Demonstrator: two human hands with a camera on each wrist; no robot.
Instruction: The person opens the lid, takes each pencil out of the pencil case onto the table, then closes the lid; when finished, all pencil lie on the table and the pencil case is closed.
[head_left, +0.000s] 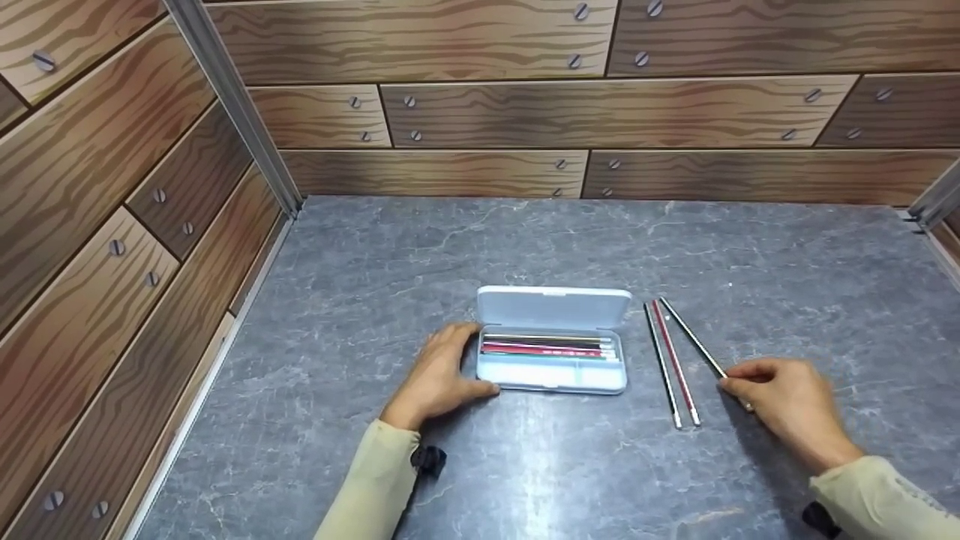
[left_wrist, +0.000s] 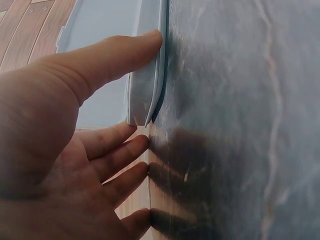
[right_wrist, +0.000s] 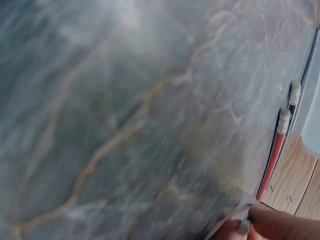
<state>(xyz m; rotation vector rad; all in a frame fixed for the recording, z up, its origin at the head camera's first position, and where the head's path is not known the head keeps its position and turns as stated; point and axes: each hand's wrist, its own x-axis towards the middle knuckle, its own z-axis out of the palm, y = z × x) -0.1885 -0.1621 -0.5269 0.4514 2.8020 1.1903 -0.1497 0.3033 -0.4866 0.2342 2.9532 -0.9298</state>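
A translucent pencil case (head_left: 551, 377) lies open on the table, lid (head_left: 555, 307) raised at the back, with several pencils (head_left: 547, 349) side by side inside. My left hand (head_left: 442, 367) holds the case's left end, thumb at the front corner and forefinger at the rear one. In the left wrist view the thumb (left_wrist: 115, 55) lies along the case wall. With thumb and forefinger, my right hand (head_left: 787, 397) pinches a dark striped pencil (head_left: 694, 337) near its eraser end. To its left lie a red pencil (head_left: 675, 364) and a dark green pencil (head_left: 661, 367), erasers toward me.
The grey marbled table (head_left: 420, 255) extends around the case and pencils. Wood-patterned panels (head_left: 480, 112) rise behind it and along the left side. A metal post (head_left: 240, 105) stands at the back left corner.
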